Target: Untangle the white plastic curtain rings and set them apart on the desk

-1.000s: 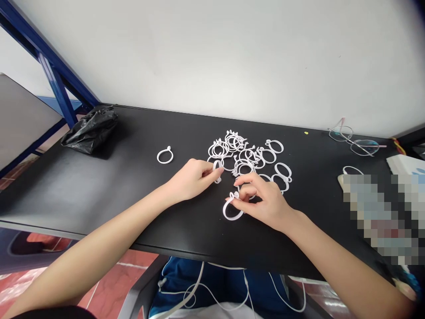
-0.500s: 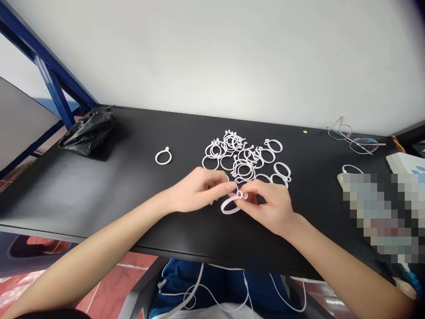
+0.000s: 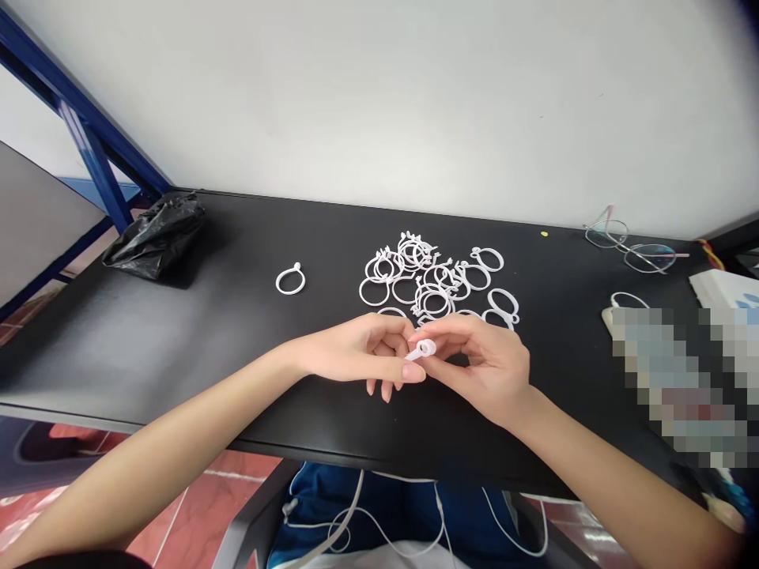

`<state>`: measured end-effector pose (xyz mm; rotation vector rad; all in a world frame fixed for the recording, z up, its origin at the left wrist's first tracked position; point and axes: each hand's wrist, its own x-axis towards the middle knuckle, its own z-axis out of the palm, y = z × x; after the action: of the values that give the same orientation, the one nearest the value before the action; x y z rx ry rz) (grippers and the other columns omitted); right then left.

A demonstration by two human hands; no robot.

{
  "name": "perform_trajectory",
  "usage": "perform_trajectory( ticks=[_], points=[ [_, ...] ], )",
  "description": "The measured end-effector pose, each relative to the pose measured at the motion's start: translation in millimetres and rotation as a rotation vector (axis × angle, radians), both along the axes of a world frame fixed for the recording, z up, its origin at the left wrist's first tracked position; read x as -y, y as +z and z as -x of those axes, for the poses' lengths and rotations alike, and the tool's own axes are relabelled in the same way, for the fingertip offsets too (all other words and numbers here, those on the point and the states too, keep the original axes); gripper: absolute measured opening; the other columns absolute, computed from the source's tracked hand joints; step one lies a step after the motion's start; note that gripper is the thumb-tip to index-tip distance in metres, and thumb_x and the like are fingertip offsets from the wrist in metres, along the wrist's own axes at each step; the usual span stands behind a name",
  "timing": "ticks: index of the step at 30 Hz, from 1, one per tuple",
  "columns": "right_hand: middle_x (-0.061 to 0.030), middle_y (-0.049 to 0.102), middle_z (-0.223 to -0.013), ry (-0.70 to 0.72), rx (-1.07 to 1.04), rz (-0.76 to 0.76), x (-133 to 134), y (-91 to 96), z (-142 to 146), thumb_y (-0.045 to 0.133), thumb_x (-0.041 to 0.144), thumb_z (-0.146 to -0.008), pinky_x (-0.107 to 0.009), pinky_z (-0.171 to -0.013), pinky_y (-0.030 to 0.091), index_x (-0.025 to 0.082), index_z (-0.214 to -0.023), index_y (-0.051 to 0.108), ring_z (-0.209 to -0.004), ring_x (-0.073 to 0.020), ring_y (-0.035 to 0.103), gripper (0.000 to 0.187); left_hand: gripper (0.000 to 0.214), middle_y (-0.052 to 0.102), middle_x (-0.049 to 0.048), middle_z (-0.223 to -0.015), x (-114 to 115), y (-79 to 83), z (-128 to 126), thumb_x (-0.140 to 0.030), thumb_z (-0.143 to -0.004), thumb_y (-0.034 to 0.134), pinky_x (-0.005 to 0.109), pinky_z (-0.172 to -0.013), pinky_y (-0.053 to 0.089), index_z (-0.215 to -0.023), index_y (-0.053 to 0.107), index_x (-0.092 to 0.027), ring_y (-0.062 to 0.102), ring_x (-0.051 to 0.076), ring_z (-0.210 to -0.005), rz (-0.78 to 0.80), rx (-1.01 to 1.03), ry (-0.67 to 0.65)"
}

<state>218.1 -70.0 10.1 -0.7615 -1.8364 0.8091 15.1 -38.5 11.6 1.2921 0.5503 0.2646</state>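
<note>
Between my two hands, just above the near part of the black table, is a white plastic ring (image 3: 424, 348) with a small eyelet end. My right hand (image 3: 483, 359) pinches it near the eyelet. My left hand (image 3: 361, 348) closes on it from the other side, thumb along the band; most of the ring is hidden by my fingers. Behind my hands lies a loose pile of similar white rings (image 3: 435, 303), many with open clasp ends. A single ring (image 3: 290, 280) with its ends together lies apart to the left.
A crumpled black plastic bag (image 3: 157, 237) sits at the table's left end. Eyeglasses (image 3: 649, 259) lie at the back right, near a blurred-out phone-like object (image 3: 610, 320) with a cable and a white box (image 3: 720, 288). A white wall (image 3: 379, 103) rises behind the table (image 3: 237, 237).
My left hand has moved right and slightly down onto the ring, its thumb now along the band. The ring has turned and is mostly covered. My right hand keeps its pinch.
</note>
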Motion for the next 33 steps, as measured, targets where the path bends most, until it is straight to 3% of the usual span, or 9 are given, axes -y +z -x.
perform_trajectory(
  ticks=[7,12,22,25,29,33],
  points=[
    [-0.0033,0.074,-0.094,0.050,-0.041,0.042,0.5,5.8,-0.4,0.063,0.005,-0.083,-0.025,-0.065,0.065,0.021,-0.111,0.067,-0.080,-0.0151,0.073,0.033,0.034,0.063,-0.0028,-0.072,0.7,4.1,-1.8,-0.032,-0.075,0.077,0.022,-0.056,0.051,-0.088,0.049,-0.017,0.060,0.008,-0.058,-0.075,0.067,0.156],
    [-0.0055,0.075,-0.095,-0.002,-0.012,-0.003,-1.5,7.2,1.7,0.066,0.009,-0.083,-0.032,-0.073,0.064,0.020,-0.098,0.072,-0.085,-0.0189,0.073,0.020,0.043,0.063,-0.0041,-0.066,4.2,-0.9,-5.0,-0.032,-0.068,0.083,0.019,-0.053,0.046,-0.085,0.047,-0.017,0.057,0.008,-0.058,-0.246,-0.016,0.319],
    [-0.0064,0.076,-0.093,-0.025,0.021,-0.119,-0.6,6.0,2.2,0.066,0.008,-0.085,-0.034,-0.074,0.062,0.020,-0.096,0.072,-0.085,-0.0198,0.073,0.017,0.043,0.061,-0.0038,-0.067,7.1,-1.5,-5.8,-0.041,-0.070,0.080,0.020,-0.054,0.049,-0.094,0.054,-0.017,0.057,0.009,-0.056,-0.539,-0.035,0.270],
    [-0.0062,0.075,-0.098,-0.052,0.010,-0.139,-0.7,5.1,0.8,0.066,0.008,-0.084,-0.035,-0.075,0.061,0.022,-0.098,0.071,-0.087,-0.0200,0.072,0.020,0.042,0.059,-0.0052,-0.061,6.7,-0.4,-5.3,-0.042,-0.069,0.081,0.019,-0.053,0.047,-0.095,0.059,-0.016,0.053,0.008,-0.052,-0.724,-0.023,0.357],
    [-0.0049,0.072,-0.090,-0.132,0.055,-0.243,-2.7,4.8,-1.3,0.068,0.011,-0.083,-0.030,-0.062,0.059,0.024,-0.096,0.072,-0.077,-0.0181,0.069,0.019,0.043,0.053,-0.0072,-0.054,7.6,-0.8,-4.8,-0.045,-0.068,0.081,0.019,-0.049,0.043,-0.092,0.062,-0.015,0.048,0.007,-0.046,-0.954,0.026,0.574],
    [-0.0033,0.071,-0.084,-0.115,0.122,-0.292,-4.9,3.5,-2.8,0.064,0.011,-0.087,-0.025,-0.052,0.055,0.023,-0.100,0.070,-0.068,-0.0143,0.066,0.019,0.042,0.053,-0.0071,-0.055,8.9,-3.6,-3.8,-0.048,-0.074,0.075,0.018,-0.049,0.044,-0.097,0.059,-0.017,0.050,0.007,-0.047,-1.075,-0.015,0.593]
  ],
)
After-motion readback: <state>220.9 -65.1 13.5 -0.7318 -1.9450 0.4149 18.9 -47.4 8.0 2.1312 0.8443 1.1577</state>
